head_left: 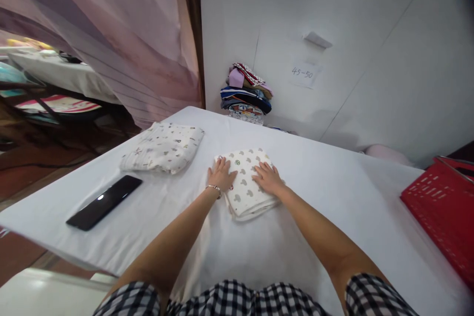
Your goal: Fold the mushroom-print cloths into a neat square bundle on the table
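A folded white cloth (246, 190) with a grey mushroom-like print lies in front of me on the white-covered table (311, 237). My left hand (221, 176) rests flat on its left edge, fingers spread, a bracelet at the wrist. On its right side my right hand (269, 178) lies flat too, with the fingers apart. Neither hand grips the cloth; both press on its top. Further left sits another folded white cloth (163, 148) with small printed figures, apart from my hands.
A dark phone (104, 202) lies on the table's left part. At the right edge stands a red plastic basket (440, 207). Beyond the far edge, a pile of folded clothes (246, 93) leans near the wall. A pinkish curtain (148, 34) hangs at the left.
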Demonstrator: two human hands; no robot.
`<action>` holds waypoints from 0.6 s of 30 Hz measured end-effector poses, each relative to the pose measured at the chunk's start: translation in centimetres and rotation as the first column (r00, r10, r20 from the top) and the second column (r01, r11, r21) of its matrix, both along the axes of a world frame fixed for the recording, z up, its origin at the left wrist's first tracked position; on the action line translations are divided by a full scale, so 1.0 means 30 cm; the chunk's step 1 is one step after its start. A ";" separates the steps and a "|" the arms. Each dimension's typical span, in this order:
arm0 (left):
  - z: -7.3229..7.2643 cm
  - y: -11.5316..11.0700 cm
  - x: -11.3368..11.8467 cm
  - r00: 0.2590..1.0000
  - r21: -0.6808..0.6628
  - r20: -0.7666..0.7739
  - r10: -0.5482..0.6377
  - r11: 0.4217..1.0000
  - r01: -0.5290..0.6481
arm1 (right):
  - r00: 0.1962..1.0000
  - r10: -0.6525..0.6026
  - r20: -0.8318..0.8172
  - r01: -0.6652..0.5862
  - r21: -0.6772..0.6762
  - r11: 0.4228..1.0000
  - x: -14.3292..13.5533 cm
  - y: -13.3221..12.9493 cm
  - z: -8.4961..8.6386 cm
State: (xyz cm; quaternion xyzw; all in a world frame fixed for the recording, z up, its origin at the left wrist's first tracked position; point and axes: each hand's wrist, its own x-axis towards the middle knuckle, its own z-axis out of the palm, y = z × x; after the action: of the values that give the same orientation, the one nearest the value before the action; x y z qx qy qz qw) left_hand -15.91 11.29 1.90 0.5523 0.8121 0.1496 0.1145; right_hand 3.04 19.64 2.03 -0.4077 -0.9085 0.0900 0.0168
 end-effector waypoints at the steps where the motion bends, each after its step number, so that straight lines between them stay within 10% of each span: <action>1: 0.015 0.010 0.008 1.000 -0.010 -0.016 0.003 1.000 -0.003 | 1.000 -0.005 -0.014 0.005 0.004 1.000 -0.007 0.015 0.012; 18: -0.031 0.029 0.029 1.000 0.143 0.007 -0.012 0.990 0.011 | 0.918 -0.267 -0.292 0.142 -0.387 0.911 0.046 0.173 -0.014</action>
State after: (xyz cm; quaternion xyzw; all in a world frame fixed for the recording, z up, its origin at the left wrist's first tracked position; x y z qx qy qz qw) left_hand -15.03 12.17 0.97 0.5633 0.7956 0.2087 0.0789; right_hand 4.43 24.84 1.60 -0.4763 -0.8117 0.3203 0.1076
